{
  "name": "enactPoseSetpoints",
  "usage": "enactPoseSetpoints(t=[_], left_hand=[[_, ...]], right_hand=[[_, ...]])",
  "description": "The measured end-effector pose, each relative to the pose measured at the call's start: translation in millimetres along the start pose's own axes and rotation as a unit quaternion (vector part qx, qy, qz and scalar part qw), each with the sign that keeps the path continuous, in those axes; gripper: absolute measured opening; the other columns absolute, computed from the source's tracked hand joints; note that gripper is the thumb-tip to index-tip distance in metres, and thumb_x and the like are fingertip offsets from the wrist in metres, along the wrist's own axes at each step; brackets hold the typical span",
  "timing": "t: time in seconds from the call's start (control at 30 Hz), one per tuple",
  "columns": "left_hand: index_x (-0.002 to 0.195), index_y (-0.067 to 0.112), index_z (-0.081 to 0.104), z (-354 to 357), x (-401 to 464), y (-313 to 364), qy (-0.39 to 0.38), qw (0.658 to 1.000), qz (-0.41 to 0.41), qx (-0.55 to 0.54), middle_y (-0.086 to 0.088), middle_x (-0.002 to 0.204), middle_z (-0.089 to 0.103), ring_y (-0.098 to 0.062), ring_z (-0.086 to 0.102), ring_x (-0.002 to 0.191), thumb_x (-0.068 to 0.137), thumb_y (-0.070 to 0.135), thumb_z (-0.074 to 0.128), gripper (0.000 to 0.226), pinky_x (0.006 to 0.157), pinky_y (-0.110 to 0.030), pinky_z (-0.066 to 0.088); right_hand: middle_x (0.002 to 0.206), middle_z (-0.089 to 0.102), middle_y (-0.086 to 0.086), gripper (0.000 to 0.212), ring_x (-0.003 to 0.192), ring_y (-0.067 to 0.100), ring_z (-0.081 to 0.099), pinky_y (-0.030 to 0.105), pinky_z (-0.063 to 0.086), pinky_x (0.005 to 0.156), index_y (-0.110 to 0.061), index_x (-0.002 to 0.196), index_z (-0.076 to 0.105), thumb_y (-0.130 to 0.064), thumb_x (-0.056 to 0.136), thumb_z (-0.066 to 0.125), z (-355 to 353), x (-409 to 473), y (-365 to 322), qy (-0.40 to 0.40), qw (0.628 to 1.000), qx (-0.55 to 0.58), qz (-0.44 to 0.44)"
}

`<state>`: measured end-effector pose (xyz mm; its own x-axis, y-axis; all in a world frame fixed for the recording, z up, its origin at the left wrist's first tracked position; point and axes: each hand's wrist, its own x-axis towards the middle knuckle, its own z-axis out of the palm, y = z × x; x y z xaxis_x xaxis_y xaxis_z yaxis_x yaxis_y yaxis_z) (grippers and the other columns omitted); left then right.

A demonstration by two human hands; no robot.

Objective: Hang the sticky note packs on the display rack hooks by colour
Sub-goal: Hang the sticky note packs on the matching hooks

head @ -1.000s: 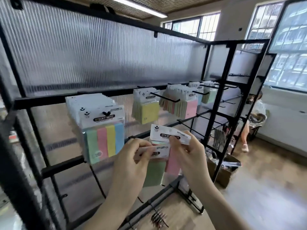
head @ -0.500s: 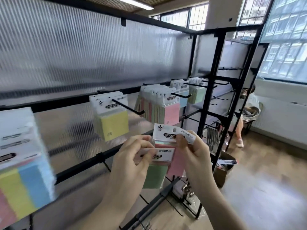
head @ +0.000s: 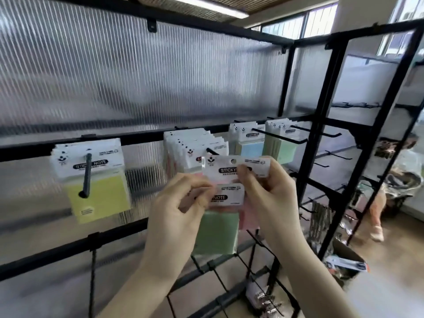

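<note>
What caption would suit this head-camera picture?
Right hand lifts a pink pack toward its hook; left hand holds a green pack.

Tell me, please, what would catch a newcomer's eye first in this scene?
Front and centre, the left hand holds a green pack and the right hand pinches a pink pack by its white header. Behind them, yellow packs hang on a hook at the left, with blue packs to the right.

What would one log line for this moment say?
right hand: holds pink pack | left hand: holds green pack | neither hung
</note>
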<state>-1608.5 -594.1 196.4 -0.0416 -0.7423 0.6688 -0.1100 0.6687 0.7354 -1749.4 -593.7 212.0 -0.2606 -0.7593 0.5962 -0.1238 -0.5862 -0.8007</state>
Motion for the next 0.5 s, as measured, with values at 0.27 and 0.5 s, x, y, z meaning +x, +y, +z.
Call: enactPoseSetpoints(t=[0.27, 0.5], left_hand=[[0.088, 0.019, 0.069, 22.0, 4.7, -0.5, 0.102, 0.993, 0.017, 0.06, 0.012, 0.087, 0.064, -0.001, 0.063, 0.083, 0.08, 0.014, 0.065, 0.01, 0.072, -0.007, 0.045], [0.09, 0.023, 0.068, 31.1, 3.4, 3.7, 0.136, 0.983, 0.044, 0.118, 0.016, 0.089, 0.064, 0.001, 0.063, 0.086, 0.08, 0.008, 0.066, 0.019, 0.075, -0.006, 0.045]], right_hand=[[0.082, 0.071, 0.004, 0.008, 0.079, 0.027, 0.07, 0.054, 0.057, 0.065, -0.033, 0.078, 0.062, -0.032, 0.086, 0.063, -10.7, 27.3, 16.9, -0.138, 0.989, 0.059, 0.006], [0.065, 0.063, -0.008, 0.016, 0.06, 0.002, 0.059, 0.015, 0.045, 0.055, -0.008, 0.078, 0.057, -0.019, 0.089, 0.059, -12.9, 39.3, 20.9, -0.17, 0.982, 0.078, -0.02]])
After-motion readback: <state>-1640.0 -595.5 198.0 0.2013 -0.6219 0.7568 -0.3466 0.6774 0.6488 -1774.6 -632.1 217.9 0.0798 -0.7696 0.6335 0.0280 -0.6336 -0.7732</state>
